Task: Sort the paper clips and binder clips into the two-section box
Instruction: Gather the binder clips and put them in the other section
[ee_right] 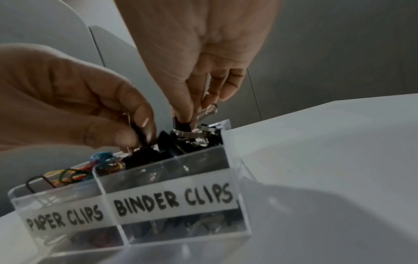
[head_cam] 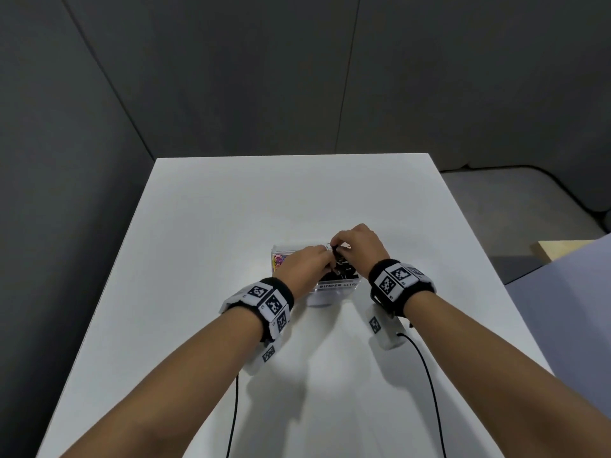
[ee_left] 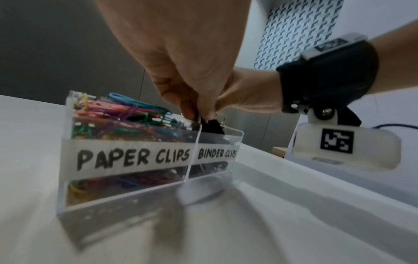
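Observation:
A clear two-section box (ee_right: 172,201) stands mid-table, labelled PAPER CLIPS on the left and BINDER CLIPS on the right. Coloured paper clips (ee_left: 117,114) fill the left section and black binder clips (ee_right: 194,141) are heaped in the right. Both hands hover over the binder section. My left hand (ee_right: 138,135) pinches a black binder clip (ee_right: 141,138) between thumb and forefinger just above the heap. My right hand (ee_right: 190,114) pinches another black binder clip (ee_right: 184,125) with silver handles at the far side of that section. In the head view the two hands (head_cam: 325,261) (head_cam: 335,246) nearly touch over the box (head_cam: 337,285).
The box sits on a white table (head_cam: 205,226) with grey walls behind it. Black cables (head_cam: 426,375) trail from both wrist cameras toward the near edge. A pale board (head_cam: 558,247) lies beyond the table's right side.

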The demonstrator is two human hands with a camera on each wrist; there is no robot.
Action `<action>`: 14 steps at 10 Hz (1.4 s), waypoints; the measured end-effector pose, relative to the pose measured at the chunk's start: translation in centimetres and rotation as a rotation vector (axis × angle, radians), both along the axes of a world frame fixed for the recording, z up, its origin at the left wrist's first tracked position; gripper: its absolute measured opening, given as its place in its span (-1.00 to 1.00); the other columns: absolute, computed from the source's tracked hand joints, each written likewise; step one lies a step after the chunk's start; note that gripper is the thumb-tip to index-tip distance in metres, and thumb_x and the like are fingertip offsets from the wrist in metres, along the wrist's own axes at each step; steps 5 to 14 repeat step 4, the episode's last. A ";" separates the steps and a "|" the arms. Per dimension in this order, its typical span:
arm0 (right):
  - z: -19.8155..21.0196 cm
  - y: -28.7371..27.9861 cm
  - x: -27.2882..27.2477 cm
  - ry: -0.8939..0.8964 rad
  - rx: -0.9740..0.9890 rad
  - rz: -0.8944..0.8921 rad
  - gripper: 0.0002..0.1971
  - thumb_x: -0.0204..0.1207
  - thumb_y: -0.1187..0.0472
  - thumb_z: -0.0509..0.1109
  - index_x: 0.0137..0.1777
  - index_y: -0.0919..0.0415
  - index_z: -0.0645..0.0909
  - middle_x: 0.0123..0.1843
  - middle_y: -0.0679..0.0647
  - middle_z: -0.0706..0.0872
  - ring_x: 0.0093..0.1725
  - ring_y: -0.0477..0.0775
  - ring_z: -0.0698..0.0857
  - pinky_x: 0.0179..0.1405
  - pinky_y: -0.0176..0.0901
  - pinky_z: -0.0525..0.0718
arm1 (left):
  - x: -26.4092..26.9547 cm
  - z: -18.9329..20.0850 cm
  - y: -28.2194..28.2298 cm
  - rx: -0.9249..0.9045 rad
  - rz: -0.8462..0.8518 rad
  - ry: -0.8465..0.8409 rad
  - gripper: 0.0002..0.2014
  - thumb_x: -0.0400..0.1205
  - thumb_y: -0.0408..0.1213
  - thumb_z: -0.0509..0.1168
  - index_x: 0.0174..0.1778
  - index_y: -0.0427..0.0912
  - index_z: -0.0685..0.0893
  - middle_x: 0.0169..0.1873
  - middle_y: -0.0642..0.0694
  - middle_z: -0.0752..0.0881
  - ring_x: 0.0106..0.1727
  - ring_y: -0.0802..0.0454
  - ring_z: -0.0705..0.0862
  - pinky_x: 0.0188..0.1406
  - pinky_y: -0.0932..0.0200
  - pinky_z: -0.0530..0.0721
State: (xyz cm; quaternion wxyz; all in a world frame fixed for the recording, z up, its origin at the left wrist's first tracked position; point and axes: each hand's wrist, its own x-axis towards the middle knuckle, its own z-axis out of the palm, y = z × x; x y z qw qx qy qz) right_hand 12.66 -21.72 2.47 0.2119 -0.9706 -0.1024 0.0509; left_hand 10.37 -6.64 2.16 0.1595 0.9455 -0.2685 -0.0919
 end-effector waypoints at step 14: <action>0.3 -1.5 -1.4 -0.097 0.095 -0.101 -0.76 0.59 0.26 0.28 0.22 0.19 0.61 0.06 0.09 0.75 0.15 0.17 0.55 0.21 0.00 0.51 | -0.8 -0.3 0.8 -0.080 0.034 -0.159 -0.67 0.62 -0.24 0.28 0.31 -0.17 0.60 0.28 -0.14 0.62 0.17 -0.19 0.62 0.09 -0.04 0.55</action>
